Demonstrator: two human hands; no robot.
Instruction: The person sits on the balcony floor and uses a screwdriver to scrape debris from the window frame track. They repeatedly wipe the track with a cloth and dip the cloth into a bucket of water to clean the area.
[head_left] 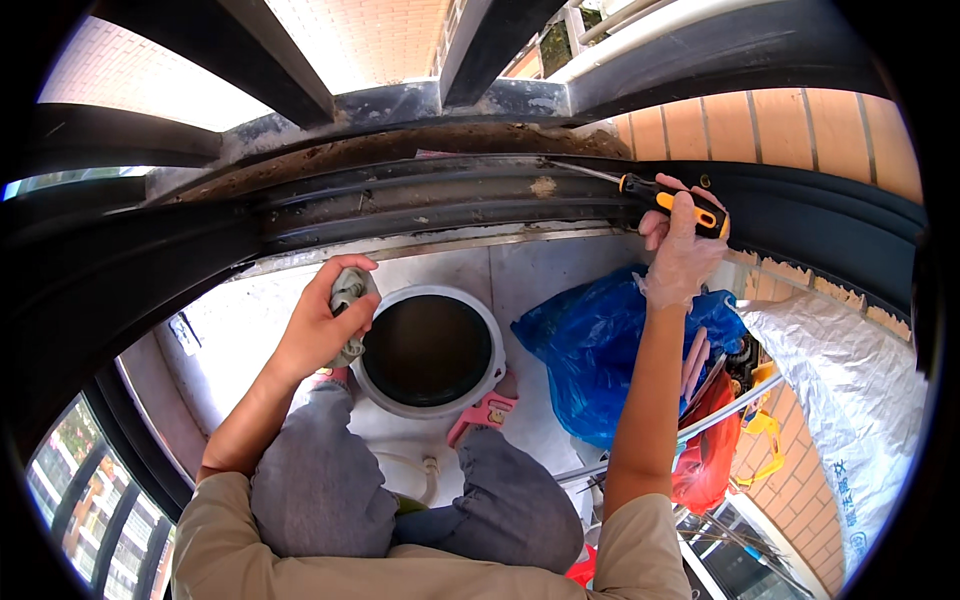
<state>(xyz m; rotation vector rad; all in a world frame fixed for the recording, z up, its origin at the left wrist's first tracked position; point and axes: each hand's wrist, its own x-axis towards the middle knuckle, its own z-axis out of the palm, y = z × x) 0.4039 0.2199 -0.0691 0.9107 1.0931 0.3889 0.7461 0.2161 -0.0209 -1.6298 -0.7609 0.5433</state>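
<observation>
Your right hand [680, 245] is wrapped round one screwdriver [640, 188], shaft pointing left over the one window track [420, 203] just beyond your hands; can't tell if the tip touches. Your left hand [318, 325] is gripping one crumpled cloth [347, 292]. Honestly, I'd keep the shaft low along the groove and go gently so you don't gouge it. One bucket [425, 412] of dark liquid sits between your hands, nearer you; one blue bag [575, 345] is just below your right.

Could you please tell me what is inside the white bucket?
The white bucket holds dark, murky brown liquid. Only its surface shows; the bucket's bottom and anything submerged are hidden beneath it.
</observation>
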